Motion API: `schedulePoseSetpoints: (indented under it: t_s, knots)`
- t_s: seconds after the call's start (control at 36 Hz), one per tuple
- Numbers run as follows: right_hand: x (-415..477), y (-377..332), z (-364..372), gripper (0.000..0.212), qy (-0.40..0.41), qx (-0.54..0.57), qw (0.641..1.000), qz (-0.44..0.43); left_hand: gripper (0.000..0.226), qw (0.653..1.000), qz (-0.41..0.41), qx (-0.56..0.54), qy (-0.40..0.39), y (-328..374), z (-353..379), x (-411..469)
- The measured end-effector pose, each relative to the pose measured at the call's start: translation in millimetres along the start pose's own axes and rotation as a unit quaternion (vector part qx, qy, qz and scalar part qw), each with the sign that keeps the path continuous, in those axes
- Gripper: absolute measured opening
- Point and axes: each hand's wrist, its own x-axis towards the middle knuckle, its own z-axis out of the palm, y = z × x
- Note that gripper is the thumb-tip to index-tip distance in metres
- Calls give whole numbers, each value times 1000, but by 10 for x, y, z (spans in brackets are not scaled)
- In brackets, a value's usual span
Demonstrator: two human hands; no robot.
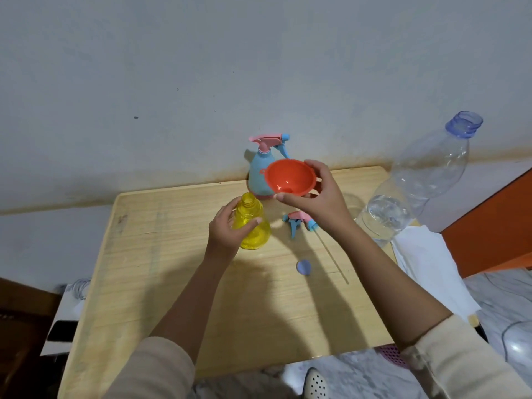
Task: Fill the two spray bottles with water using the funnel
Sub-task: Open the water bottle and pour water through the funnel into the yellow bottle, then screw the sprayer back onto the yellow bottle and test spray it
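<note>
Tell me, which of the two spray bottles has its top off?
The yellow spray bottle, held by the left hand: its neck is open. The blue spray bottle by the wall wears its pink trigger head.

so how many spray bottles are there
2: a translucent yellow plastic spray bottle in the left hand, and a blue plastic spray bottle at the back of the wooden table. None look hidden.

Soft, dimmish indoor light; arm shadows fall on table (161, 283); wide-angle bending at edges; slight overall blur.
</note>
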Motion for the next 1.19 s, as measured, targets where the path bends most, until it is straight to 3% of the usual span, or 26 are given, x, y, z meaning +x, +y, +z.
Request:
schedulePoseSetpoints:
  t_s: [0.22, 0.33, 0.64, 0.78, 0.89, 1.0, 1.11, 1.19]
  knots:
    - [-266, 711, -281, 85, -51, -156, 979, 119, 59, 1000, 5, 20, 21, -61, -36, -29]
    - [-401, 961, -241, 80, -69, -153, 973, 159, 65, 998, 8, 44, 31, -92, -42, -46]
    - [-426, 1128, -62, 74, -94, -116, 974, 170, 75, 998, -9, 46, 31, -53, -58, -102]
    - [-425, 1084, -72, 71, -94, -108, 980, 135, 75, 999, -3, 45, 27, -48, -61, -108]
    - [-362, 1043, -123, 62, -8, -118, 990, 81, 71, 998, 0, 52, 30, -35, -53, -114]
    - [-73, 1141, -185, 52, 49, -156, 978, 128, 73, 999, -3, 40, 31, -69, -43, -114]
    - [232, 1280, -173, 42, -5, -231, 951, 204, 68, 999, -3, 19, 46, -106, -17, -129]
    - [349, 1365, -112, 37, -15, -234, 950, 204, 65, 999, -1, 17, 51, -138, 0, -126]
